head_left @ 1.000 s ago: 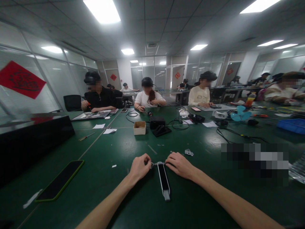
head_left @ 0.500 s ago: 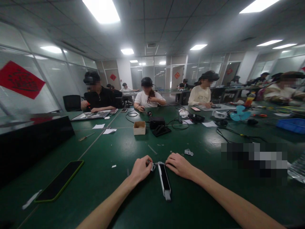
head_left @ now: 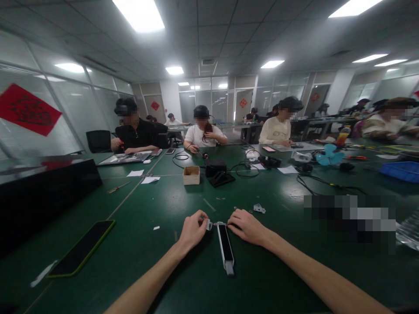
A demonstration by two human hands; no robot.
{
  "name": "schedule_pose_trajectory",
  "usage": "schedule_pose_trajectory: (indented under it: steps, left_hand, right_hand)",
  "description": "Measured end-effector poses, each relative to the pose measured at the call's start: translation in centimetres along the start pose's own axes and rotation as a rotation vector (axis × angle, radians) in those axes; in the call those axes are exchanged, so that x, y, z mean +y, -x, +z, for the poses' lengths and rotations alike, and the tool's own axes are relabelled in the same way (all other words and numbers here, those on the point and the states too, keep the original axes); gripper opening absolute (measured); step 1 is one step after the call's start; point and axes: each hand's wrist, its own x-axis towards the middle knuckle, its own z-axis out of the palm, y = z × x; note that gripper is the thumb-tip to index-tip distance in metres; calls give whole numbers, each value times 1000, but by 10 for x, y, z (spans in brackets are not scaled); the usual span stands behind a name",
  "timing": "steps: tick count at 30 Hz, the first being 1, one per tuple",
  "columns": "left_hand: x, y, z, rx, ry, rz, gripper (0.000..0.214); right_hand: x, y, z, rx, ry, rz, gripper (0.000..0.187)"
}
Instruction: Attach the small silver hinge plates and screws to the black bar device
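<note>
My left hand (head_left: 193, 231) pinches a small pale metal part (head_left: 208, 225) at its fingertips, just left of the top end of a long black bar with silver ends (head_left: 225, 248). The bar lies flat on the green work table (head_left: 153, 205), pointing toward me. My right hand (head_left: 247, 226) lies to the right of the bar, its fingertips at the bar's top end. Whether those fingers grip the bar, I cannot tell.
A phone in a green case (head_left: 80, 248) lies to the left, and a small metal bracket (head_left: 259, 208) lies beyond my right hand. Farther off are a cardboard box (head_left: 191, 175), cables, a blue tray (head_left: 400, 171) and several seated co-workers.
My left hand has shifted slightly, and the small metal part shows more plainly at its fingertips. The bar and my right hand have barely moved.
</note>
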Motion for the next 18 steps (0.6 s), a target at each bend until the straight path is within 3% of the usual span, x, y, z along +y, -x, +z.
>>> schedule_pose_trajectory:
  steps: [10, 18]
  left_hand:
    - [-2, 0, 5, -86, -41, 1, 15]
    - [-5, 0, 3, -164, -305, 110, 16]
  right_hand:
    - [0, 0, 0, -1, 1, -6, 17]
    - [1, 0, 1, 13, -9, -17, 21]
